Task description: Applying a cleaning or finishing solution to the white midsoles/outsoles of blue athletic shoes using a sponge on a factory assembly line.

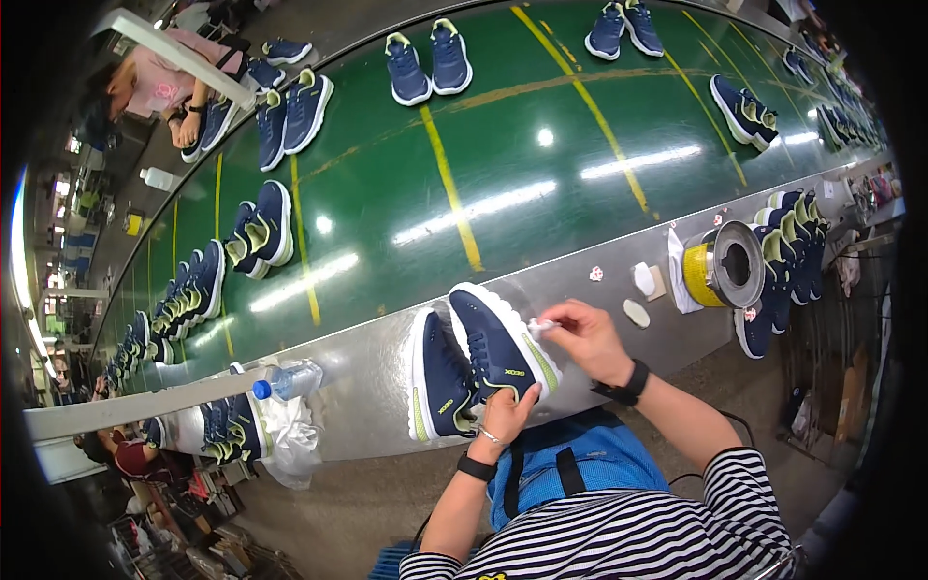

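Observation:
A navy sneaker (pixel 495 338) with a white sole and lime-green accents rests on the metal ledge, toe pointing away from me. My left hand (pixel 505 416) is closed round its heel, thumb on the outer side. Against the right edge of its sole, a small white wad (pixel 539 328), perhaps cloth or tissue, is pinched in my right hand (pixel 592 340). The matching navy sneaker (pixel 435 375) stands close on the left, touched by neither hand. Lettering marks both shoes' sides near the heel.
Beyond the ledge, a green conveyor belt (pixel 367 198) with yellow lines carries several pairs of sneakers. A metal can (pixel 737 266), white pads (pixel 636 312) and more shoes (pixel 791 246) are at the right. On the left are a water bottle (pixel 293 380) and a plastic bag (pixel 290 430). People work farther left.

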`<action>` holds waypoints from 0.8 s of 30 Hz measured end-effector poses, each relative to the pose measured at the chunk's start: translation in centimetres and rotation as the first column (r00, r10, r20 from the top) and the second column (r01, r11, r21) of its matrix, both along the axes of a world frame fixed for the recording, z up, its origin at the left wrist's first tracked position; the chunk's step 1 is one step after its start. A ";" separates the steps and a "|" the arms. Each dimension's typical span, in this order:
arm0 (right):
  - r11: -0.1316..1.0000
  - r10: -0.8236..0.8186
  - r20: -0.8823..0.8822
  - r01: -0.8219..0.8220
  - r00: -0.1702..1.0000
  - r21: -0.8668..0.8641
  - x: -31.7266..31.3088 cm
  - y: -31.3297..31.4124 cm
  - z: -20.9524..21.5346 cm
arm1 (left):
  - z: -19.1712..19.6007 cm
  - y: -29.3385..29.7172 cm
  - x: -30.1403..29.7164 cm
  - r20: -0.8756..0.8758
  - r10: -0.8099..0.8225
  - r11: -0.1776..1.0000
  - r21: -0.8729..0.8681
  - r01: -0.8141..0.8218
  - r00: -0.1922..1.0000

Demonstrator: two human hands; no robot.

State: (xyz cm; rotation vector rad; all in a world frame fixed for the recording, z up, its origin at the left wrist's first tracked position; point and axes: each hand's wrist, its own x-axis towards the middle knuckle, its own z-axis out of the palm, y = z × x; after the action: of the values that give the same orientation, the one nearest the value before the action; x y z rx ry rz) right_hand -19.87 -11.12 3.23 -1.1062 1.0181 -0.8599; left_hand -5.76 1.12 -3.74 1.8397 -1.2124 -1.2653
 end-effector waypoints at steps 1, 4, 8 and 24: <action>0.992 0.023 -0.149 -0.041 0.989 -0.115 1.0 -0.2 -0.9 | 0.2 0.0 0.1 -0.042 -0.004 1.000 -0.006 0.004 0.999; 0.970 0.046 -0.362 -0.129 0.931 -0.206 2.5 -0.4 -2.3 | 0.3 0.1 0.6 -0.089 -0.042 0.999 0.027 0.045 0.995; 0.954 0.013 -0.470 -0.152 0.882 -0.258 4.8 -2.2 -1.8 | 0.0 0.1 1.2 -0.089 -0.106 0.988 0.103 0.115 0.990; 0.944 0.061 -0.451 -0.198 0.891 -0.264 3.9 -0.9 -2.7 | 1.1 -0.4 1.9 -0.066 -0.154 0.974 0.158 0.162 0.986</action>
State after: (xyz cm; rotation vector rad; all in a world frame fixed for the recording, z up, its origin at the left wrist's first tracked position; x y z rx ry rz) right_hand -15.94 -11.98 0.53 -1.6677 1.1854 -0.6833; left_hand -3.85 0.75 -2.63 1.8389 -1.2802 -1.5329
